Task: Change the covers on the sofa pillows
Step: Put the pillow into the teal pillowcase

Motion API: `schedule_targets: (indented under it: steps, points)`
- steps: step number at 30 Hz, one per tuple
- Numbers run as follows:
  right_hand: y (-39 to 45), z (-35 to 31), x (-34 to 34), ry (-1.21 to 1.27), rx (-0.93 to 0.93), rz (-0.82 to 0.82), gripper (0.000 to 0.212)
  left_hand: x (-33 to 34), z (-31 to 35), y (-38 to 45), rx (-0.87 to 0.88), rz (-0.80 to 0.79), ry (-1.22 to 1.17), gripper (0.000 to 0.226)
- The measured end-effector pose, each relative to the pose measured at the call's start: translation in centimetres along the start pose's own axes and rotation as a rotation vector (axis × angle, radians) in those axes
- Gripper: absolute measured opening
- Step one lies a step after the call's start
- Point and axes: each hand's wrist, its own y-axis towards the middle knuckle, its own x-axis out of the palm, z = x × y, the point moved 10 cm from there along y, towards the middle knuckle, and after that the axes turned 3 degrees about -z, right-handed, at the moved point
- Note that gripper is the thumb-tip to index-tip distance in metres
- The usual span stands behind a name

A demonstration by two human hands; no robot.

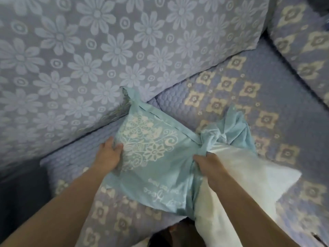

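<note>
Nearest, the right hand (207, 166) has its grip bunched on the open edge of the pale blue pillow cover (156, 168) on the sofa seat (277, 97), the left hand (108, 154) clutching its far side; soft, light white pillow (249, 168) half out, likely best held by a corner

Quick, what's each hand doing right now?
Left hand: fingers curled, gripping the left edge of the light blue fabric pillow cover with white floral print.
Right hand: pinching that cover's bunched opening beside the white pillow insert.
</note>
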Motion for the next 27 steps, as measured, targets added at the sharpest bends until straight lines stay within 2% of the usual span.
schedule_targets:
  steps: [1,2,3,4,5,6,7,8,9,11,14,16,19,20,21,22,24,25,26,27]
  points:
    - [-1.1,-0.5,1.6,0.077,-0.073,-0.116,0.021,0.2,-0.2,0.8,0.023,-0.039,0.023,0.077]
    - [-2.3,-0.7,1.4,0.119,-0.138,-0.165,0.026,0.3,0.2,1.4,0.076,-0.070,0.058,0.076]
    - [-2.5,-0.8,-1.3,0.142,-0.195,-0.047,0.035,0.7,0.6,2.0,0.129,-0.094,0.096,0.076]
    - [-2.5,-0.3,-5.8,0.152,-0.227,0.183,0.039,1.3,0.9,2.5,0.154,-0.109,0.128,0.078]
    - [-2.9,0.5,-10.8,0.145,-0.214,0.451,0.033,1.9,1.3,3.0,0.171,-0.122,0.142,0.080]
    - [-3.4,2.1,-14.3,0.136,-0.138,0.643,0.025,2.6,1.8,3.3,0.178,-0.143,0.097,0.084]
    - [-3.8,3.2,-16.2,0.110,-0.066,0.748,0.021,3.3,2.7,3.5,0.201,-0.160,0.013,0.089]
    - [-3.7,3.9,-16.6,0.112,-0.052,0.764,0.021,4.0,3.4,3.8,0.221,-0.177,-0.073,0.092]
    - [-3.3,4.1,-15.8,0.174,-0.086,0.695,0.022,4.6,4.2,4.1,0.242,-0.195,-0.136,0.094]
    - [-3.4,4.8,-11.4,0.308,-0.098,0.422,0.021,6.1,5.0,4.6,0.215,-0.234,-0.130,0.098]
    - [-5.6,9.8,-3.7,0.228,0.108,0.090,0.025,6.5,6.0,3.8,0.205,-0.222,-0.025,0.069]
    - [-7.3,11.9,-2.6,0.122,0.139,0.118,0.027,2.2,6.3,2.6,0.219,-0.043,-0.114,0.055]
    - [-9.8,9.3,-5.0,0.231,-0.112,0.468,0.025,-7.5,1.5,-0.6,0.260,0.277,-0.178,0.043]
    - [-10.4,7.5,-4.9,0.153,-0.166,0.548,0.027,-9.5,-2.2,-1.7,0.230,0.345,-0.146,0.043]
    - [-10.2,5.3,-3.2,0.058,-0.215,0.517,0.029,-10.9,-6.0,-2.5,0.178,0.373,-0.097,0.043]
    - [-9.5,3.8,-0.3,-0.028,-0.211,0.414,0.028,-11.4,-10.4,-3.0,0.077,0.350,-0.051,0.044]
    - [-7.1,3.8,6.1,-0.212,-0.150,0.168,0.019,-10.6,-18.6,-3.2,-0.196,0.266,0.004,0.050]
    - [-6.0,4.4,8.0,-0.319,-0.133,0.105,0.017,-10.2,-20.8,-3.4,-0.285,0.285,0.039,0.053]
    - [-5.4,4.7,9.4,-0.397,-0.120,0.063,0.015,-10.1,-21.5,-3.6,-0.293,0.356,0.078,0.054]
    - [-5.0,5.4,10.6,-0.412,-0.093,0.005,0.013,-9.8,-20.5,-3.9,-0.223,0.418,0.117,0.052]
